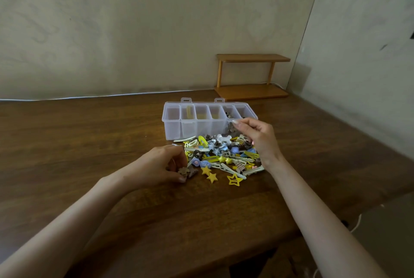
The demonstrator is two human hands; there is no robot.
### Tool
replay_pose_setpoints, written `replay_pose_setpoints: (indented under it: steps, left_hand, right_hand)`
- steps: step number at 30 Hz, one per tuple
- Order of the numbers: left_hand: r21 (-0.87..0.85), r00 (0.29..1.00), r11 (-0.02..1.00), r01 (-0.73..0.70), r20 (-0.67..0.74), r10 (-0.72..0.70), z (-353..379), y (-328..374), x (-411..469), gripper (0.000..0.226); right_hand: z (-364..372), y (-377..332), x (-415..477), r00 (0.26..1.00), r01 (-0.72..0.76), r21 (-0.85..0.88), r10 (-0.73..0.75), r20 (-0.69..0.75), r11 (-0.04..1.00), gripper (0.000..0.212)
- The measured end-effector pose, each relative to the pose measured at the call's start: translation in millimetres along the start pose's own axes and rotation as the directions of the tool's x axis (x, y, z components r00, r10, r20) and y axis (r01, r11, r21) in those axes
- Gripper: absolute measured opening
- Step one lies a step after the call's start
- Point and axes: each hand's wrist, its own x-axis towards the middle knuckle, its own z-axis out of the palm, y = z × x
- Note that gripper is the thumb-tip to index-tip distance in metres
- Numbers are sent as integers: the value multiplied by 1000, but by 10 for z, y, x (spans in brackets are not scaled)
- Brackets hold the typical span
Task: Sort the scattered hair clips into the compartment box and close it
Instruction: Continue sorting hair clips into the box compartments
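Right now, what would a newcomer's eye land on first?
The bright heap of hair clips, yellow, blue and brown, lies mid-table just in front of the open clear compartment box. The right hand pinches a grey-brown clip at the box's right end; the left hand holds a tan clip at the heap's near-left edge.

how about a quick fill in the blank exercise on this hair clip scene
1. The compartment box has its lid ____.
2. The right hand pinches a small clip in front of the box's ____ end.
3. The star clips beside the left hand, which holds a brown clip, are solid ____.
4. The shelf behind the box is made of ____.

Missing words: open; right; yellow; wood.
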Motion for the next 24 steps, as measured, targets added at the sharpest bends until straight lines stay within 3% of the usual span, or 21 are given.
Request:
replay_pose_setpoints:
  steps: [4, 7, 10, 18, 21, 24]
  left_hand:
    - [23, 1000, 1000, -4, 7, 4, -1, 12, 3, 27]
    - [24, 1000, 1000, -10, 7, 9, 7, 20, 4, 27]
    - [29, 1000, 999, -20, -17, 21, 2, 23, 3, 26]
    - [-3, 991, 999, -54, -119, 53, 10, 21, 0, 27]
    - [-6, 983, 996, -93, -162, 91, 23, 36, -6, 30]
    - [-1, 963, 989, -148, -228, 144, 37, 94, -16, 30]
  right_hand:
    - [-60, 101, 60, 985, -22, -70, 10, -173, 997, 11]
    - [-199, 89, 183, 929, -55, -168, -11, -370, 984, 11]
    - [-316, 99, 405, 891, -110, -284, -32, -454, 952, 18]
    - [-257, 230, 956, 927, -204, -621, -54, -371, 757, 24]
    - [-233, 141, 880, 903, -145, -588, -137, -407, 796, 17]
    - [-113, -84, 558, 944, 80, -429, -207, -258, 900, 11]
